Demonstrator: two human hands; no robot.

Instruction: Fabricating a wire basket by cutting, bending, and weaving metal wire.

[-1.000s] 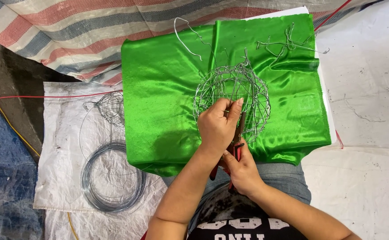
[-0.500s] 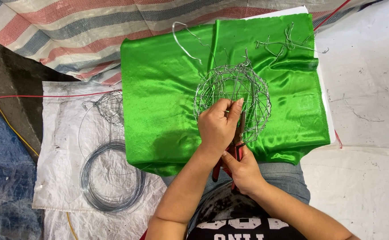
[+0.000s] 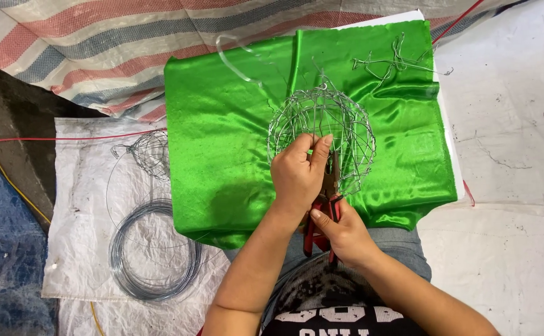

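A round wire cage ball (image 3: 340,118) rests on a shiny green cloth (image 3: 222,137) spread over my lap. My left hand (image 3: 298,174) pinches the wires at the near side of the ball. My right hand (image 3: 340,233) grips the red and black handles of a pair of pliers (image 3: 328,193), whose jaws reach into the ball's near edge just beside my left fingers.
A coil of grey wire (image 3: 153,255) and a smaller wire cage (image 3: 150,152) lie on a white sack (image 3: 79,236) at the left. Bent wire scraps (image 3: 396,62) sit on the cloth's far right corner. A striped tarp (image 3: 97,43) lies beyond, with a red cord (image 3: 35,140) across the left.
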